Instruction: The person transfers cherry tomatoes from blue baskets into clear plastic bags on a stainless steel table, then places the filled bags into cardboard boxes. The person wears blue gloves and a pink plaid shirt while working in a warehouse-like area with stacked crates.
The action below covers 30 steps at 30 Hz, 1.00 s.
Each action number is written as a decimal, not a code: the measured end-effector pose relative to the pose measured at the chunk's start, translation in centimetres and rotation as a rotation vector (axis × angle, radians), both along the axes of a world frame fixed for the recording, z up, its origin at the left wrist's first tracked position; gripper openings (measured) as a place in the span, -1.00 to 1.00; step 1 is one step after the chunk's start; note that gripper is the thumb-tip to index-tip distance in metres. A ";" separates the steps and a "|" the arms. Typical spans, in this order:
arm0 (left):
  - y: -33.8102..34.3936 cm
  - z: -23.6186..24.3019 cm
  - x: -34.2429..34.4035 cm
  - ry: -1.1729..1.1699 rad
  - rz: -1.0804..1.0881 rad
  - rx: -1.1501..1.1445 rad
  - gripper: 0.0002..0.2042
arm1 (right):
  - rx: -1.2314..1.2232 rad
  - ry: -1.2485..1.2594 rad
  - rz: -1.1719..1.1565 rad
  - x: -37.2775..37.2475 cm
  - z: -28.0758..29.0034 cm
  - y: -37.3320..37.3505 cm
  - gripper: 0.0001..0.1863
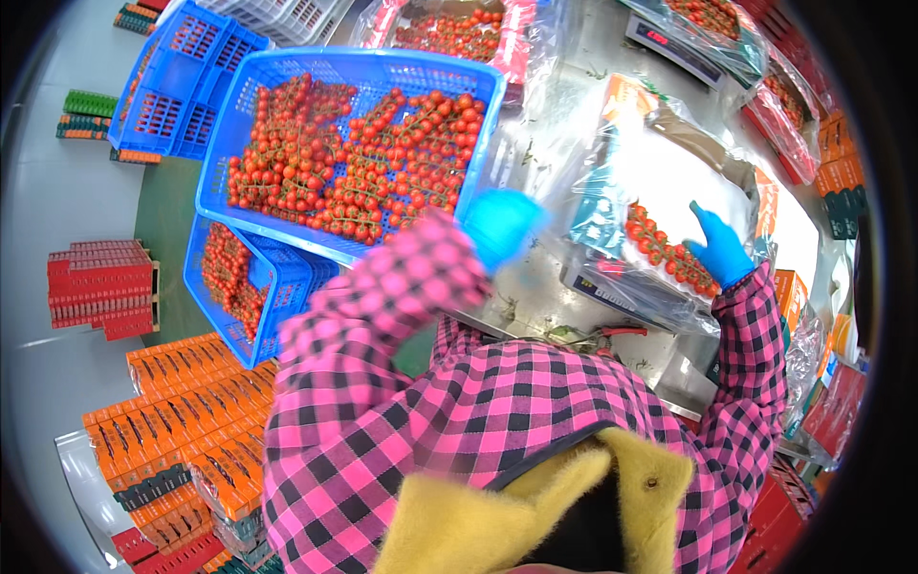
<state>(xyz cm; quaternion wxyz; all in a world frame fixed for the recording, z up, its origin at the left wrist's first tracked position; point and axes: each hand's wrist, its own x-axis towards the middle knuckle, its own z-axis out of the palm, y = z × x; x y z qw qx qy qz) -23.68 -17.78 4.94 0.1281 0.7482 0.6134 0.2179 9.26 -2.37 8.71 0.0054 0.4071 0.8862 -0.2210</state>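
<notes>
My left hand (502,228), in a blue glove, is smeared by motion beside the near right corner of a large blue crate (218,124). Its fingers cannot be made out. Vines of red cherry tomatoes (359,158) fill much of that crate. On the right, my blue-gloved right hand (722,251) is open, fingers apart, over the right side of a carton lined with white sheet (660,153) and clear plastic. A row of cherry tomatoes on the vine (665,251) lies along the carton's near side, close to the right hand. Under the carton a scale (622,298) shows in part.
Red-handled scissors (622,331) lie at the steel table's near edge among stem scraps. Another scale (674,50) bears a tomato carton at the far right. More blue crates (177,91) stand at the left, with stacked orange cartons (182,411) and red cartons (100,287) on the floor.
</notes>
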 end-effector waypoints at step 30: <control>8.8 7.4 -15.3 -1.814 -0.384 -0.532 -0.39 | -0.965 1.454 -0.440 -27.4 -9.1 -5.8 -0.80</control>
